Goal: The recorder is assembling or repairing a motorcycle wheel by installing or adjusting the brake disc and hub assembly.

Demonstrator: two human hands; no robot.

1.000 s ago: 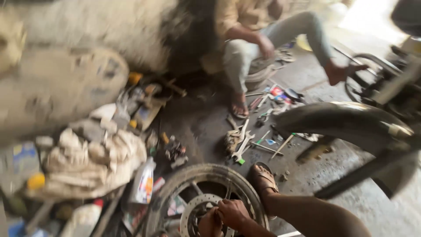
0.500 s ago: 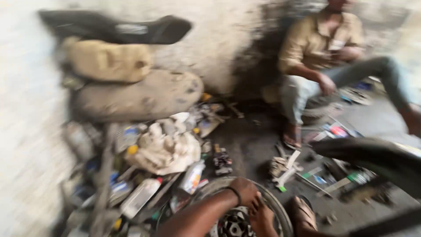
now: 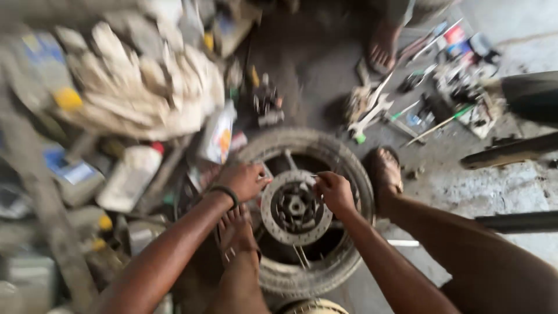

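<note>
at the far left of the frame sits a blurred heap of bottles and cans, with a white plastic bottle (image 3: pixel 129 177) lying on its side at middle left. above it, in the upper left, a pile of pale rags (image 3: pixel 145 93) spreads wide. a small orange and white packet (image 3: pixel 219 136) lies just right of the rags.

the left hand (image 3: pixel 243 180) comes in from the lower left, a dark band on its wrist, fingers curled narrow and resting on the left edge of the brake disc (image 3: pixel 295 206); whether it grips anything i cannot tell. the person's bare foot (image 3: pixel 235 229) rests on the left side of the wheel (image 3: pixel 308 206), which lies flat on the floor at lower centre, tyre around it and the disc at its middle.

the right hand (image 3: pixel 335 192) is pinched narrow on a thin metal rod at the disc's upper right edge. just right of the tyre is the other foot in a sandal (image 3: pixel 383 174).

in the upper right, scattered tools (image 3: pixel 383 107) lie on the concrete, near another person's foot (image 3: pixel 382 49) at the top. a dark tyre (image 3: pixel 532 96) shows at the far right edge.
</note>
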